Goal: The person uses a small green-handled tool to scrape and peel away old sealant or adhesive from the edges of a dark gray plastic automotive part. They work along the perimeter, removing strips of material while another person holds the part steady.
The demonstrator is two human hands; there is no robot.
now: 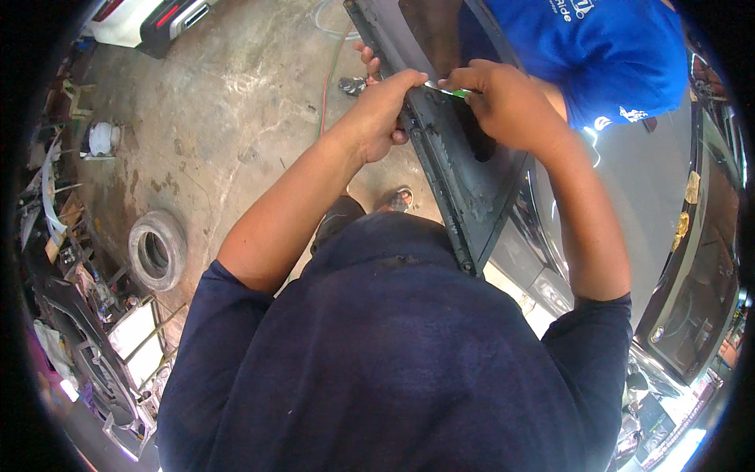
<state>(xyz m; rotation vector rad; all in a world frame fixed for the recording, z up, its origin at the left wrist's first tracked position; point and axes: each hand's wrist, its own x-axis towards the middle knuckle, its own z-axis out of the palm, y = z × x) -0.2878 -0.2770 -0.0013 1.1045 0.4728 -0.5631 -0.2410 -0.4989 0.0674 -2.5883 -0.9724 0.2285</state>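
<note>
A long dark panel (450, 175) with a black rim and a glossy, glass-like middle stretches away from my torso. My left hand (383, 114) is closed around its left edge, thumb on top and fingers underneath. Scuffs and pale residue mark the rim there. My right hand (507, 101) pinches a thin pale blade with a bit of green (459, 93), low over the rim near my left thumb. Most of this blade tool is hidden by my fingers, so its exact kind is unclear. Another person's hand (366, 61) shows by the panel's far left edge.
A co-worker in a blue shirt (590, 55) leans in at the far right. A grey car (621, 189) stands on the right. Left, on the concrete floor (228, 118), lie a tyre (157, 250) and piled car parts (94, 346). A red-green hose (327, 86) runs behind the panel.
</note>
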